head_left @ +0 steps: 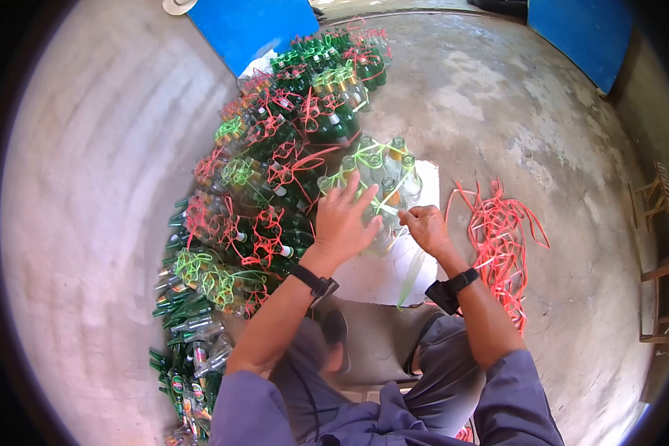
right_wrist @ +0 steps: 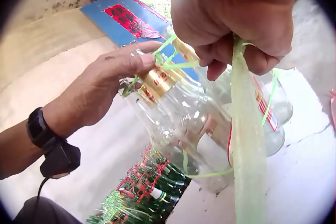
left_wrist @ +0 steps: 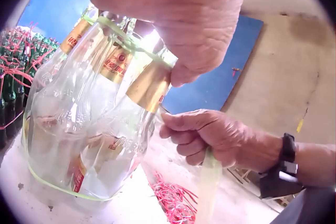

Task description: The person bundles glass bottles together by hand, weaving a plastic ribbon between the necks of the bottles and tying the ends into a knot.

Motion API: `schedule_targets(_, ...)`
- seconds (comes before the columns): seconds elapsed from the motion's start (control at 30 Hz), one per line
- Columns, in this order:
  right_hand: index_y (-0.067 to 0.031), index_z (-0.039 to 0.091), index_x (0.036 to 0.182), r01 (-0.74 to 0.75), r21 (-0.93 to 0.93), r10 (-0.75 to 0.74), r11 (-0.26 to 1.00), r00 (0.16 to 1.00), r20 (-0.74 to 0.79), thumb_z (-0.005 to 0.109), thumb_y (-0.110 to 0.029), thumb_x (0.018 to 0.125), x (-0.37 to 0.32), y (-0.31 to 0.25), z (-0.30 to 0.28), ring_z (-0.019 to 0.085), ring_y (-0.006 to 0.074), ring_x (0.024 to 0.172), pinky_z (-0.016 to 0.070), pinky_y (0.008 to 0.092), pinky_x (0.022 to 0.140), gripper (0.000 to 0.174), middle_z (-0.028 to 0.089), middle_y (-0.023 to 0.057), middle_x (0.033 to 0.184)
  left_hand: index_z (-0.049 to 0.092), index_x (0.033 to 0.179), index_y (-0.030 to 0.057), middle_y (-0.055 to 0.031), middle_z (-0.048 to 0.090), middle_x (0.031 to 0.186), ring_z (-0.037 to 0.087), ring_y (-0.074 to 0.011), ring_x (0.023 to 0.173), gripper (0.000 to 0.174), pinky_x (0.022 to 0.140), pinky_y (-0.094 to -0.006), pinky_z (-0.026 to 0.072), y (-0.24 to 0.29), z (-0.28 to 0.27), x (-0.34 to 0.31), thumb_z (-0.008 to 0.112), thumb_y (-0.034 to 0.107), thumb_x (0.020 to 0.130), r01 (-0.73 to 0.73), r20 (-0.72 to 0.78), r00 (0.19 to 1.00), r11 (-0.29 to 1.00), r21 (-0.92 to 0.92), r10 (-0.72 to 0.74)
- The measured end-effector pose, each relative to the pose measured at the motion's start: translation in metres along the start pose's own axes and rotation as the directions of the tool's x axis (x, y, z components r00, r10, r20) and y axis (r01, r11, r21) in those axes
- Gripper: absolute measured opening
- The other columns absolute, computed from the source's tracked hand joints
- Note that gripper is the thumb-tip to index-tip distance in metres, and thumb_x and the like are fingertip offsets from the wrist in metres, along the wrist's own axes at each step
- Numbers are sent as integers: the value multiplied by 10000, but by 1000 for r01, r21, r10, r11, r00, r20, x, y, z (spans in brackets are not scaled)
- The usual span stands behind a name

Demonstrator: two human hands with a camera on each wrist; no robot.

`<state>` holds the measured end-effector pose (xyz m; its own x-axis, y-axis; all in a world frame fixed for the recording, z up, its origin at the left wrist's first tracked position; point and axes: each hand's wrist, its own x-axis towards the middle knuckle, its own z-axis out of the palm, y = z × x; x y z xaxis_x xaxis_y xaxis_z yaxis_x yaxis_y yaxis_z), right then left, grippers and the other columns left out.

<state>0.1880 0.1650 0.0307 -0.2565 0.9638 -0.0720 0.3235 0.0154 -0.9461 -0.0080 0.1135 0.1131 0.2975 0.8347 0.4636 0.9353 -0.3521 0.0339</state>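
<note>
A bundle of clear glass bottles (head_left: 411, 184) with gold neck labels (left_wrist: 145, 88) stands upright on a white board (head_left: 372, 282). Light-green plastic strap (right_wrist: 181, 66) laces between the necks, and another loop (left_wrist: 39, 182) circles the bottles low down. My left hand (head_left: 343, 221) rests over the near left bottle tops with fingers spread, its thumb against a neck by the strap. At the right side of the bundle, my right hand (head_left: 428, 229) pinches the strap in curled fingers. A long tail of strap (right_wrist: 247, 129) hangs below that fist.
Many strapped bundles of green and clear bottles (head_left: 275, 171) crowd the floor on the left. Loose bottles (head_left: 193, 372) lie at the near left. A heap of red strap (head_left: 498, 245) is right of the board. Blue panels (head_left: 253, 30) stand at the back, wooden furniture (head_left: 661, 275) at far right.
</note>
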Motion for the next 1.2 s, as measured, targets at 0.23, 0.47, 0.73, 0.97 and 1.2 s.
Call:
schedule_targets(0.23, 41, 721, 806, 132, 17, -131, 991, 989, -74, 629, -248, 943, -14, 10, -3, 492, 138, 541, 446, 359, 555, 333, 547, 107, 544, 589, 1347, 151, -164, 511, 1452, 568, -328, 1077, 668, 878, -449, 457, 8, 2, 1, 740, 335, 723, 149, 17, 989, 988, -39, -148)
schedule_targets(0.47, 37, 722, 788, 2, -84, -1, 996, 1000, 8, 626, -252, 939, -27, 1, -14, 525, 162, 545, 455, 359, 571, 340, 576, 132, 564, 638, 1296, 175, -76, 471, 1493, 480, -322, 1270, 598, 946, -488, 419, 9, 7, -2, 753, 308, 725, 230, 35, 973, 972, -40, -229)
schedule_targets(0.73, 42, 718, 818, 257, -206, -267, 944, 964, -21, 621, -260, 952, -38, 0, -22, 613, 193, 613, 487, 357, 618, 344, 667, 186, 682, 665, 1272, 224, -55, 461, 1515, 490, -339, 1301, 550, 949, -503, 417, 13, 3, -1, 726, 334, 736, 273, 63, 960, 962, -16, -272)
schedule_targets(0.97, -12, 683, 804, 403, -661, -472, 633, 878, 83, 603, -160, 938, -36, -44, -50, 649, 371, 640, 489, 445, 544, 215, 649, 185, 676, 672, 1269, 222, -53, 477, 1507, 563, -289, 1195, 541, 930, -465, 412, 11, 3, -3, 718, 326, 741, 272, 47, 962, 961, -55, -270)
schedule_targets(1.2, -70, 637, 784, 627, -749, -690, 215, 640, 338, 605, -92, 836, 12, -114, -56, 655, 321, 652, 495, 440, 518, 65, 679, 133, 774, 677, 1239, 165, -75, 499, 1488, 591, -275, 1134, 543, 886, -455, 413, 8, 4, -3, 735, 327, 724, 235, 15, 972, 969, -72, -235)
